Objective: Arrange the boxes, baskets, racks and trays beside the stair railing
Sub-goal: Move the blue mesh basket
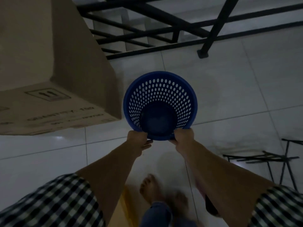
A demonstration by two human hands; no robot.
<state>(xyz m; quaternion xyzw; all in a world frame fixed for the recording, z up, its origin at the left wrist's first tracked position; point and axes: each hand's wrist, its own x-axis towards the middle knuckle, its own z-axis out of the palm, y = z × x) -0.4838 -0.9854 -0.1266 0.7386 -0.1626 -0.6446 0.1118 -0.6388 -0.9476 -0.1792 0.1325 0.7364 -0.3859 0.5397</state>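
Observation:
A round blue perforated basket (160, 95) is held out over the white tiled floor, its open mouth facing up at me. My left hand (138, 140) grips the near rim on the left, and my right hand (182, 136) grips the near rim on the right. A tall cardboard box (49, 71) with printed markings stands just left of the basket. The black stair railing (164, 30) runs across the top of the view, behind the box and basket.
A black wire rack (275, 158) lies on the floor at the right edge. A railing post foot (203, 53) is bolted to the tiles ahead on the right. Something yellow (124, 208) shows near my bare foot (149, 187). Open tiles lie between basket and railing.

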